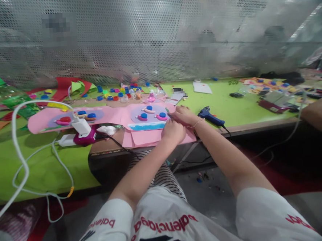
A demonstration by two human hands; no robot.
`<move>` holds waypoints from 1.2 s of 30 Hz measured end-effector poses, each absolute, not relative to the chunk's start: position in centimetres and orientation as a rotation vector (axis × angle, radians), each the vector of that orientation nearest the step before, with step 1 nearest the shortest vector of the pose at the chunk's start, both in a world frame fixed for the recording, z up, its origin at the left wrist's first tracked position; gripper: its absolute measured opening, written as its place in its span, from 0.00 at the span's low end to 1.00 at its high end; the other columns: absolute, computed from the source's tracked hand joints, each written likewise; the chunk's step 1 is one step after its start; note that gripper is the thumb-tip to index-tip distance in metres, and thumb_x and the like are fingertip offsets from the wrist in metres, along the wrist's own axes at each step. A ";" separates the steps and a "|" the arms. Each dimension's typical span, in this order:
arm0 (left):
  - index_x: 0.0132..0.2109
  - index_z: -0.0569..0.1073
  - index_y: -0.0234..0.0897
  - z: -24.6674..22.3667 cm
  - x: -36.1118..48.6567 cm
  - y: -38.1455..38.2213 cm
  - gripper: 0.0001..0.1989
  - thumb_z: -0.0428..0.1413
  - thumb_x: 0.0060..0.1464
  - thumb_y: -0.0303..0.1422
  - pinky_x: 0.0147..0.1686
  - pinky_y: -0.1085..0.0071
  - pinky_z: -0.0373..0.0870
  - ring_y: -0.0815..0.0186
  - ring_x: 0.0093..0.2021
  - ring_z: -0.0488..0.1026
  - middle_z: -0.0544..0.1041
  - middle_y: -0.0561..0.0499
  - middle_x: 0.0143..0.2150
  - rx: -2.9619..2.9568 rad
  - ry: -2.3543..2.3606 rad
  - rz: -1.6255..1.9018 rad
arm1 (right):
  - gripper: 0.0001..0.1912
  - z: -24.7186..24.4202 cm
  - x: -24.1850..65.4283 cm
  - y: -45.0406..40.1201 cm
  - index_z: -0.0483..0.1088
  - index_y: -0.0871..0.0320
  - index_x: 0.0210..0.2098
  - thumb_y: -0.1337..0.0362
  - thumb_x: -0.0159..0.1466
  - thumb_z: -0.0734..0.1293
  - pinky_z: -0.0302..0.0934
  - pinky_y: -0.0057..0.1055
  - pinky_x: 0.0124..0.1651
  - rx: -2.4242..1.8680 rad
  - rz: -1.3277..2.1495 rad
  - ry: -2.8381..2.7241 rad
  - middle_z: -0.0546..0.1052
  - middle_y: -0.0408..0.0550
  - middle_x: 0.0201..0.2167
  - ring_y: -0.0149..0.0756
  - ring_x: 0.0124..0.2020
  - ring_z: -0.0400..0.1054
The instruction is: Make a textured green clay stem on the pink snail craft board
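1. The landmark is the pink card (125,118), lying flat at the near edge of the green table (239,112); it bears a lilac oval (152,118) with 3 blue caps on it, each set beside a curved strip, 2 strips bright pink and 1 pale; a blue band (143,127) runs along the card's near side;
2. The left hand (174,131) is at the near right corner of the pink card, its fingers curled in together; whether they pinch anything I cannot tell, since the fingertips are hidden;
3. The right hand (184,115) lies over the right edge of the pink card, just beside and touching the left hand, fingers bent and pointing left; a small greenish thing (167,110) shows at its fingertips, too small to name; whether the fingers are clamped on it I cannot tell;
4. On the near side of the pink card, partly under it, are pink sheets (145,139);
5. Left of the pink card is another pink panel (37,119), also with a lilac oval and capped pieces; in front of that panel sits a purple power strip (86,138) with white plugs (81,126);
6. Right of the pink card, past the right wrist, lies a blue glue gun (210,116); behind the card are loose bottle caps (115,95); far to its right is another person's arm (320,112).
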State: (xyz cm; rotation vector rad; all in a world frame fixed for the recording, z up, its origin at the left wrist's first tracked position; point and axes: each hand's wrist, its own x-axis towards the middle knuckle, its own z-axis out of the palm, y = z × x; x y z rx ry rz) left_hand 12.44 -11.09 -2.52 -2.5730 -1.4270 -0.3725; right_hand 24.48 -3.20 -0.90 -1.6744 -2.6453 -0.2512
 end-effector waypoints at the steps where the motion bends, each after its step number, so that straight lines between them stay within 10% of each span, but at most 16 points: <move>1: 0.53 0.69 0.34 -2.5 12.5 -11.5 0.18 0.55 0.59 0.39 0.47 0.57 0.72 0.61 0.49 0.72 0.71 0.45 0.52 -2.579 -1.431 -0.363 | 0.25 -0.8 24.5 -3.4 0.71 0.53 0.56 0.52 0.70 0.51 0.49 0.37 0.46 -1.673 -0.277 -2.669 0.71 0.59 0.43 0.45 0.46 0.61; 9: 0.59 0.63 0.10 -4.3 12.8 -15.5 0.36 0.48 0.61 0.47 0.60 0.55 0.58 0.45 0.63 0.61 0.65 0.22 0.60 -2.601 -1.474 -0.373 | 0.25 -1.2 24.5 -4.9 0.60 0.52 0.64 0.57 0.70 0.51 0.47 0.41 0.45 -1.683 -0.382 -2.726 0.69 0.63 0.46 0.50 0.48 0.59; 22: 0.60 0.61 0.12 -5.6 12.2 -15.5 0.32 0.50 0.59 0.38 0.61 0.55 0.56 0.46 0.63 0.62 0.64 0.23 0.61 -2.586 -1.342 -0.431 | 0.28 -1.2 24.0 -7.5 0.67 0.58 0.59 0.58 0.72 0.45 0.44 0.39 0.44 -1.655 -0.377 -2.691 0.69 0.59 0.44 0.46 0.45 0.58; 36: 0.60 0.62 0.12 -5.9 12.2 -15.5 0.31 0.50 0.59 0.38 0.61 0.55 0.57 0.46 0.62 0.64 0.65 0.23 0.60 -2.537 -1.312 -0.459 | 0.28 -1.4 24.6 -7.7 0.48 0.60 0.69 0.61 0.71 0.45 0.47 0.37 0.43 -1.699 -0.387 -2.674 0.65 0.64 0.50 0.48 0.49 0.56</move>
